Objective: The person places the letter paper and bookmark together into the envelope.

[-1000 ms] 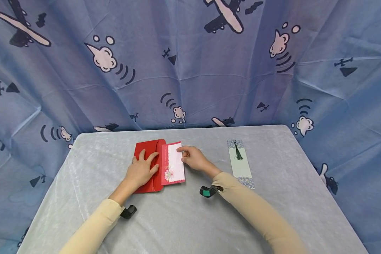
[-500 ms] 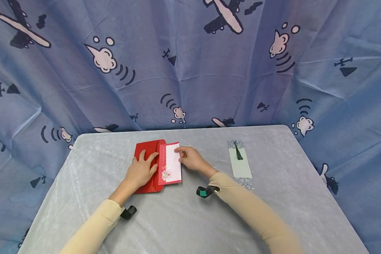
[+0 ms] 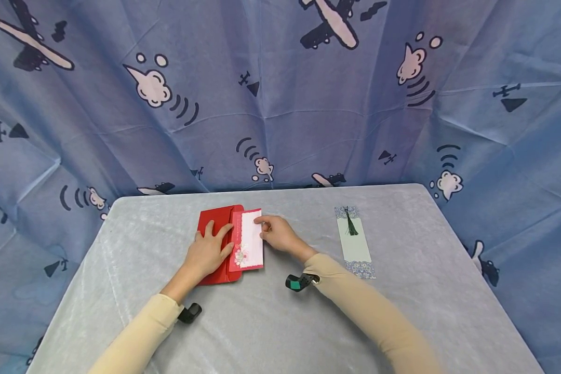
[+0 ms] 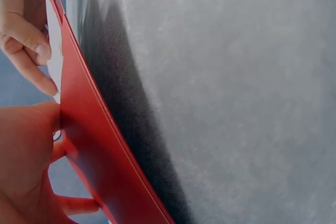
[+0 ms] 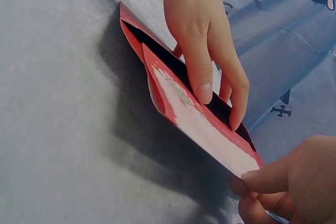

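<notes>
A red envelope (image 3: 216, 214) is under my left hand (image 3: 208, 253), whose fingers are spread and press on its surface. From the envelope's right side sticks out a pink card (image 3: 250, 241) with a white panel and a flower print; its left part is tucked inside. My right hand (image 3: 281, 234) pinches the card's right edge between thumb and fingers. The right wrist view shows the envelope's opening as a dark gap beside the card (image 5: 207, 135). In the left wrist view the envelope (image 4: 97, 124) throws a shadow on the cloth.
A pale green bookmark (image 3: 354, 241) with blue patterned ends and a dark green tassel (image 3: 350, 223) lies to the right of my right hand. Grey cloth covers the table (image 3: 243, 327). Behind it hangs a blue curtain (image 3: 280, 124) printed with planes.
My right hand has moved left with the card, so more of the card sits within the envelope. My left hand stays where it was on the envelope.
</notes>
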`<state>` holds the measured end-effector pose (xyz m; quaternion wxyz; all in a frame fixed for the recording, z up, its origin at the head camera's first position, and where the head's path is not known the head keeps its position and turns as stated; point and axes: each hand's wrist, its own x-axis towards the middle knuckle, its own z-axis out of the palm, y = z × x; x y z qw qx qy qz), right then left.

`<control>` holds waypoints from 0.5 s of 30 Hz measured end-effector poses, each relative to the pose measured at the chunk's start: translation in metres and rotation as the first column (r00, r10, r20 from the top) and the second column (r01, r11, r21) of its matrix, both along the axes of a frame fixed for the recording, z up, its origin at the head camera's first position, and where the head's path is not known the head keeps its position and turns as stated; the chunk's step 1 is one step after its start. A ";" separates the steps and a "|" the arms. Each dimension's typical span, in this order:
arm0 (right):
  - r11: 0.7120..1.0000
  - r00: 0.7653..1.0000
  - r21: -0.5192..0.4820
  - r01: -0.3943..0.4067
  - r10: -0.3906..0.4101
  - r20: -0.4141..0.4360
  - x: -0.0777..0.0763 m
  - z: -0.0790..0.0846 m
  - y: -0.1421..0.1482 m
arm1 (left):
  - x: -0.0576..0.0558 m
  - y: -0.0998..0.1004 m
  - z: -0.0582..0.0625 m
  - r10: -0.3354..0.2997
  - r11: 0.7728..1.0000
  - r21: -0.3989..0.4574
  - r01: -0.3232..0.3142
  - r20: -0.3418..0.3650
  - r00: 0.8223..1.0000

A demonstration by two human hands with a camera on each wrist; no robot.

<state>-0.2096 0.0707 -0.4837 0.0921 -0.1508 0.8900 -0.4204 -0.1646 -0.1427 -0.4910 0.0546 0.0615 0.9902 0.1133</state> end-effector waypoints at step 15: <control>1.000 1.000 0.014 -0.011 0.011 -0.022 -0.001 -0.001 -0.009 | 0.001 0.000 0.001 -0.011 1.000 -0.003 0.011 -0.019 1.000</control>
